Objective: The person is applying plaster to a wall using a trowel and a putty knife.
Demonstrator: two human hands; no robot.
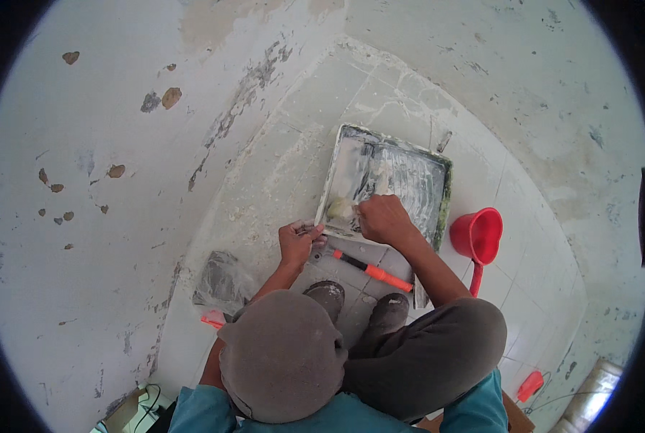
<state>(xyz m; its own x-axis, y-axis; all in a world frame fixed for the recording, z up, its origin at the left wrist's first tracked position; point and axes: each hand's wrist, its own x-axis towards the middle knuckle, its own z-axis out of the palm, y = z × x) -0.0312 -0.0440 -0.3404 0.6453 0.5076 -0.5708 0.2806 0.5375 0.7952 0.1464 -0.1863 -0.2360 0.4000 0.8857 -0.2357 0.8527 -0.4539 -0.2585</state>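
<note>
Paint tray: grey rectangular plastic paint tray, smeared with white paint, lies on the tiled floor in the room corner, just in front of the crouching person's knees.
Roller: pale yellowish paint roller sleeve sits at the near left end of the tray, in the wet paint.
Right hand: right hand reaches over the tray's near edge, fingers curled together and pressed down just beside the roller sleeve; whether it actually grips the sleeve I cannot tell.
Left hand: left hand rests at the tray's near left corner, fingers closed on a small dark metal part, possibly the roller frame.
Handle: black and orange tool handle lies on the floor between the hands and the shoes, touched by neither hand.
Step in hand: judging by the hands, working the roller sleeve at the tray, fitting or loading it.
Next move calls for: steady hold on the tray's edge and a firm grasp of the slippery sleeve.
Nearby: red plastic scoop jug stands just right of the tray; crumpled grey plastic bag lies by the left wall.
</note>
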